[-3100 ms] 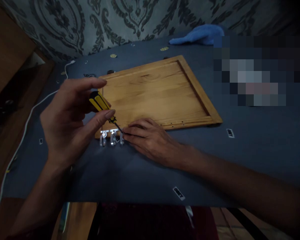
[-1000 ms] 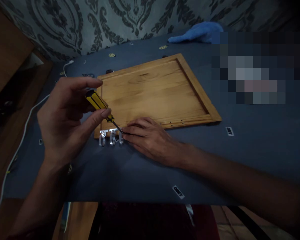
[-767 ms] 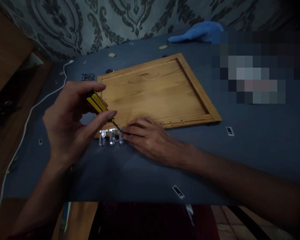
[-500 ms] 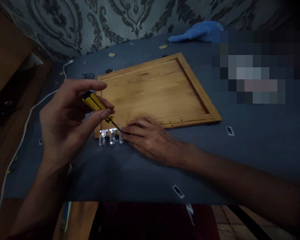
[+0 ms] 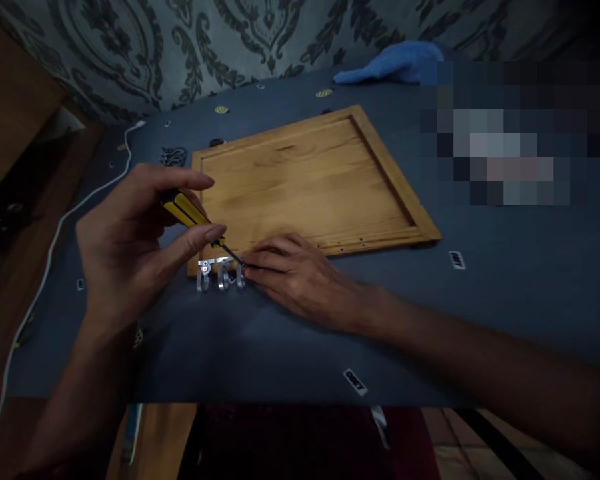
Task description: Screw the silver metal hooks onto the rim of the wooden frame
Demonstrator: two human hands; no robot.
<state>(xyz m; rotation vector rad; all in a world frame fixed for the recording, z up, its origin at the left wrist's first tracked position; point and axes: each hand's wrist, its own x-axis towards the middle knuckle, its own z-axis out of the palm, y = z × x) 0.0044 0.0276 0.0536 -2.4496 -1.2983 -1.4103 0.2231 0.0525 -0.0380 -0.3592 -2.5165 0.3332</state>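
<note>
A framed wooden panel (image 5: 305,180) lies flat on a dark blue cloth. Along its near left edge sit three small silver hooks (image 5: 220,273). My left hand (image 5: 130,240) grips a yellow-and-black screwdriver (image 5: 190,213) between thumb and fingers, its tip angled down at the rightmost hook. My right hand (image 5: 295,273) rests palm down on the cloth, fingertips pressed together against that hook and the panel's edge, right where the tip meets it. What sits under those fingertips is hidden.
The blue cloth (image 5: 280,347) covers the table to its near edge. A white cable (image 5: 55,233) runs along the left side. A small pile of metal hooks (image 5: 173,157) lies beyond the panel's far left corner. A light blue rag (image 5: 390,63) lies by the patterned wall.
My left hand's fingers have shifted round the screwdriver handle, rolling it, while the tip has stayed at the rightmost hook. My right hand has not moved.
</note>
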